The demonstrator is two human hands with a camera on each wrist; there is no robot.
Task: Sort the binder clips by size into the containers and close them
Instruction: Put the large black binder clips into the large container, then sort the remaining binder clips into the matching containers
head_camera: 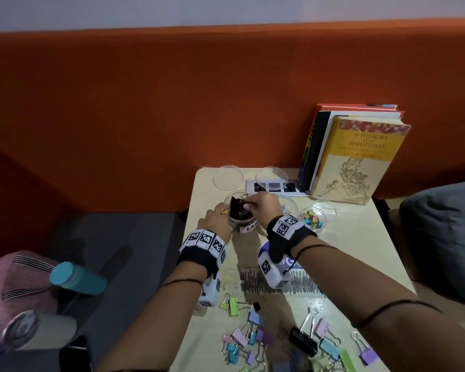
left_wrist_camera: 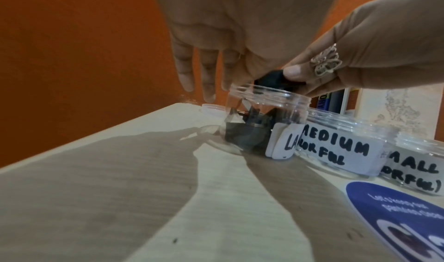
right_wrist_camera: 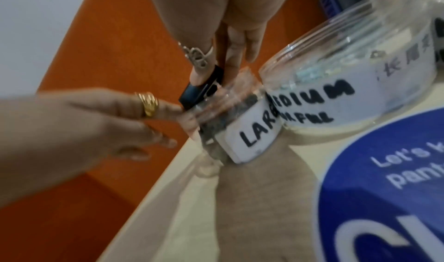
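Note:
A clear jar labelled LARGE [head_camera: 240, 214] [left_wrist_camera: 261, 122] [right_wrist_camera: 228, 125] stands on the cream table [head_camera: 346, 251] with black binder clips inside. My right hand [head_camera: 253, 204] [right_wrist_camera: 209, 76] pinches a large black binder clip [left_wrist_camera: 271, 80] [right_wrist_camera: 201, 92] right at the jar's open mouth. My left hand [head_camera: 217, 216] [left_wrist_camera: 199, 76] [right_wrist_camera: 153, 110] has straight fingers and touches the jar's left side. Jars labelled MEDIUM [left_wrist_camera: 336, 148] [right_wrist_camera: 336, 80] and SMALL [head_camera: 314, 217] [left_wrist_camera: 418, 167] stand to the right, the small one holding tiny coloured clips.
Two clear lids [head_camera: 227, 178] [head_camera: 271, 176] lie behind the jars. Books [head_camera: 355, 157] lean on the orange wall at the back right. Several pastel clips [head_camera: 253, 334] and a black one [head_camera: 302, 340] lie on the near table. A teal bottle [head_camera: 75, 277] sits off to the left.

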